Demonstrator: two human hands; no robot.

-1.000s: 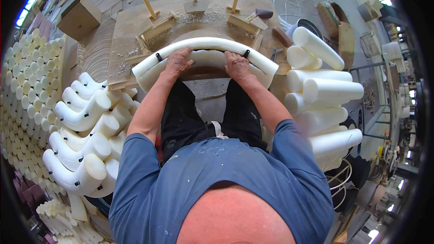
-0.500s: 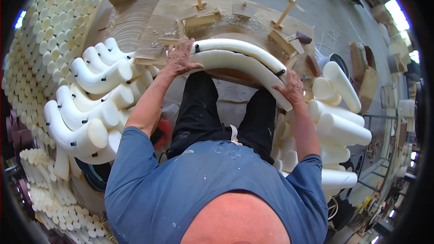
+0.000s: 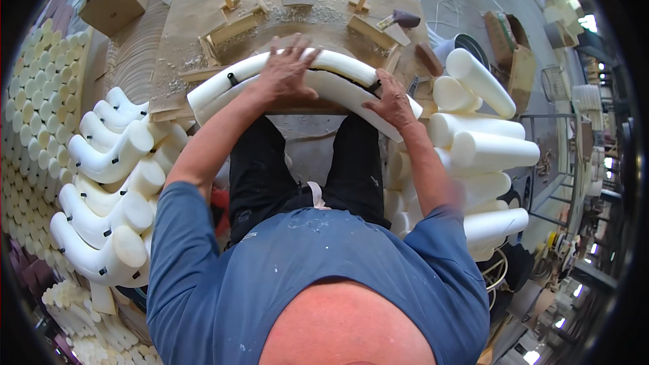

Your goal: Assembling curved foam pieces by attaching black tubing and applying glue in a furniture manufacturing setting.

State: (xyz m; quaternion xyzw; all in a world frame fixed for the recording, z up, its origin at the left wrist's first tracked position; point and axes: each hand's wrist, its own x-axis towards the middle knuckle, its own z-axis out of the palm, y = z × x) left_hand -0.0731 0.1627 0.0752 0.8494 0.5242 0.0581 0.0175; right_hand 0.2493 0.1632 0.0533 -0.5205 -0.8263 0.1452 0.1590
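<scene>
A curved white foam piece (image 3: 223, 88) lies across the near edge of the wooden board, above my knees. It looks made of two long arched parts side by side, with a dark seam between them and black clips (image 3: 233, 79) near the ends. My left hand (image 3: 287, 76) rests over its middle, fingers spread and slightly blurred, thumb pointing right. Close to the right-hand clip, my right hand (image 3: 394, 103) grips the piece, with its thumb on the near part and its fingers over the far part.
The board (image 3: 182, 34) carries wooden blocks (image 3: 233, 27) in an arc, two upright sticks and scattered shavings. Bent white foam pieces with black clips (image 3: 101, 155) are stacked at left. White foam cylinders (image 3: 497, 149) lie at right, near a bucket (image 3: 466, 44) and cardboard boxes (image 3: 115, 1).
My left hand has slid from the foam piece's left end to its middle. My right hand sits slightly further in from the right end. The whole view has shifted.
</scene>
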